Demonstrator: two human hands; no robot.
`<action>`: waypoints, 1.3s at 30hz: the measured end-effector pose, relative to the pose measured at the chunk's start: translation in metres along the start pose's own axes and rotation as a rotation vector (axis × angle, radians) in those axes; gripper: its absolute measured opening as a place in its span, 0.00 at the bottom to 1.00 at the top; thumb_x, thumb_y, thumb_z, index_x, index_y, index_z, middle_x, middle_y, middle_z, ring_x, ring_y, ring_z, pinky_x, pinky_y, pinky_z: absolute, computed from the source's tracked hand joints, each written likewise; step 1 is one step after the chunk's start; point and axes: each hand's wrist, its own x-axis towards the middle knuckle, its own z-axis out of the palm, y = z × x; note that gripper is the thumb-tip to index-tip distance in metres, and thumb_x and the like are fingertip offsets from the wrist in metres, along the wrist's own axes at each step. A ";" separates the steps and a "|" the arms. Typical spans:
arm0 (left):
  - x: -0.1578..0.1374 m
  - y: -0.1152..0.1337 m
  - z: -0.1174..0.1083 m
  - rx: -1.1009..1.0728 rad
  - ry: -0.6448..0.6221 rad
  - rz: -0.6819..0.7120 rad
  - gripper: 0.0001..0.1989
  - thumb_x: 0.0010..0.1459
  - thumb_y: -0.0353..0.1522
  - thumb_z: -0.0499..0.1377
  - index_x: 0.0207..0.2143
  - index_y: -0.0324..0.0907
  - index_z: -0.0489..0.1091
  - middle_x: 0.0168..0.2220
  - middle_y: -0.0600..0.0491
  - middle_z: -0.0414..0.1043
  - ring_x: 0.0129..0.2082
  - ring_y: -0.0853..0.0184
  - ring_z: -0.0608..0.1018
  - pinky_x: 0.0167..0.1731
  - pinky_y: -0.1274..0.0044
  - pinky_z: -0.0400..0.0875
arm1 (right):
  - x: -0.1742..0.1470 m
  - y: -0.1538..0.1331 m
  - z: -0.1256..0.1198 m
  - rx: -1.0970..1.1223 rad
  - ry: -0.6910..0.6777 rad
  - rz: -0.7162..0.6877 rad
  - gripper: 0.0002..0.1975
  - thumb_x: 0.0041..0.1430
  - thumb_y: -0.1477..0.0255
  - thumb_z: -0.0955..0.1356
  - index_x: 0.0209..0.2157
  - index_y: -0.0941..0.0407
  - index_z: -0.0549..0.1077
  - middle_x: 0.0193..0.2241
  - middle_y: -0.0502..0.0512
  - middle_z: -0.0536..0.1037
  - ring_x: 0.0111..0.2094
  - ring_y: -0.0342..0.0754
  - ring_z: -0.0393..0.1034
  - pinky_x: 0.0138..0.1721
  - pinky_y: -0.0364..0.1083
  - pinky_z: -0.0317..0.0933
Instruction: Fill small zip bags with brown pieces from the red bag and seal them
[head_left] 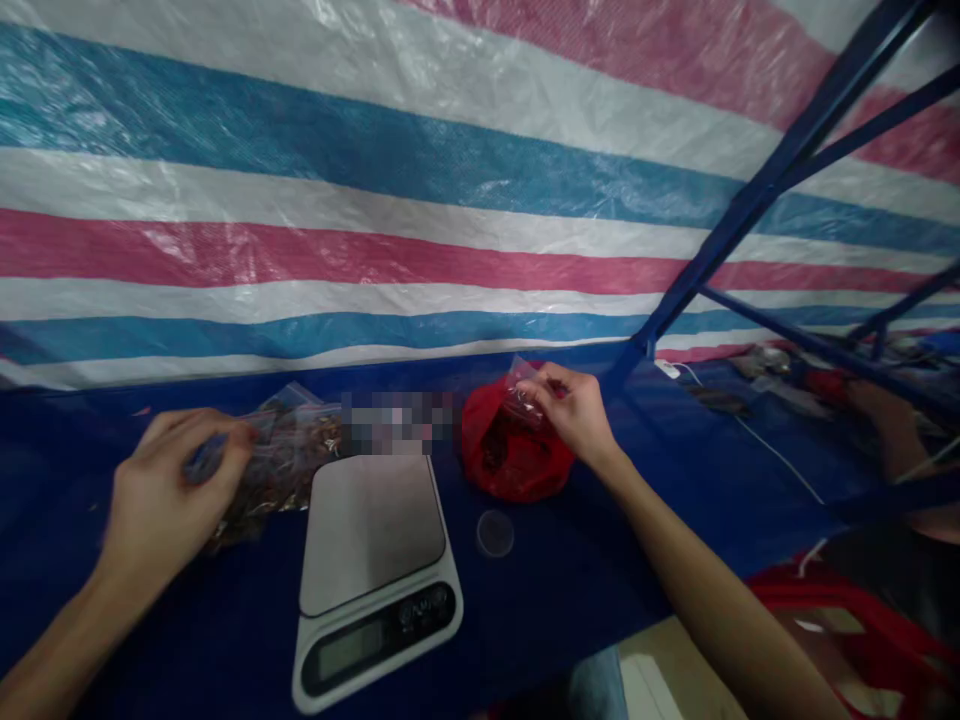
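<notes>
Because the blue table (562, 600) gives flat support, the scale (375, 550) sits near, presumably within easy reach. Bag pile (281, 470) left; left hand (169, 475) at its edge, thumb and forefinger nearly together, grip unclear. Red bag (525, 478) right, mouth up, likely for access. Right hand (576, 410) clamps a small bag (519, 392) between thumb and finger at that mouth. Clear disc (495, 534) right of scale.

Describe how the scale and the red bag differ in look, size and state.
The scale is pale and flat-topped with straight sides; the red bag looks soft and rounded, and stands open at the top. The scale takes up more of the picture than the red bag. The right hand holds a small clear bag at the red bag's opening, while no hand is on the scale. Both rest on the blue table.
</notes>
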 end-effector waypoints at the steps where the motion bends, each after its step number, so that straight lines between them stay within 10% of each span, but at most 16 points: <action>1: 0.001 0.001 -0.001 -0.028 -0.002 -0.007 0.05 0.54 0.38 0.61 0.34 0.51 0.74 0.38 0.52 0.79 0.49 0.49 0.78 0.55 0.57 0.70 | 0.000 0.001 -0.001 -0.006 -0.007 -0.012 0.20 0.66 0.56 0.72 0.24 0.54 0.74 0.22 0.51 0.75 0.26 0.48 0.67 0.33 0.47 0.59; 14: 0.007 0.000 -0.005 0.067 -0.014 -0.060 0.08 0.64 0.37 0.58 0.34 0.44 0.74 0.39 0.52 0.78 0.48 0.56 0.78 0.57 0.64 0.72 | 0.003 -0.007 -0.002 0.183 0.232 0.024 0.19 0.63 0.54 0.72 0.29 0.55 0.80 0.30 0.55 0.82 0.33 0.51 0.72 0.40 0.49 0.66; 18: 0.004 0.004 -0.005 0.055 -0.006 -0.045 0.07 0.63 0.36 0.58 0.34 0.43 0.74 0.38 0.54 0.78 0.48 0.57 0.77 0.56 0.65 0.71 | -0.004 -0.044 0.000 0.551 0.318 0.155 0.13 0.61 0.57 0.74 0.34 0.54 0.78 0.32 0.52 0.81 0.32 0.47 0.73 0.38 0.47 0.69; 23: 0.002 -0.002 0.002 0.034 0.022 0.024 0.07 0.61 0.36 0.59 0.34 0.45 0.75 0.37 0.57 0.78 0.46 0.60 0.77 0.53 0.66 0.71 | -0.040 -0.114 0.012 1.137 -0.030 0.478 0.13 0.54 0.68 0.80 0.36 0.54 0.76 0.31 0.48 0.80 0.25 0.41 0.70 0.27 0.40 0.65; 30: 0.004 -0.016 0.012 0.067 0.111 0.132 0.12 0.65 0.38 0.59 0.31 0.43 0.76 0.32 0.51 0.78 0.40 0.61 0.77 0.46 0.69 0.71 | -0.073 -0.160 0.007 1.449 -0.507 0.572 0.15 0.66 0.68 0.75 0.52 0.49 0.74 0.28 0.44 0.79 0.21 0.40 0.71 0.24 0.37 0.66; 39: 0.003 -0.010 0.013 0.076 0.106 0.140 0.13 0.65 0.39 0.59 0.30 0.43 0.75 0.31 0.51 0.77 0.38 0.61 0.77 0.45 0.68 0.71 | -0.077 -0.162 0.006 1.613 -0.482 0.699 0.13 0.66 0.72 0.75 0.50 0.47 0.75 0.27 0.43 0.74 0.23 0.37 0.71 0.28 0.34 0.69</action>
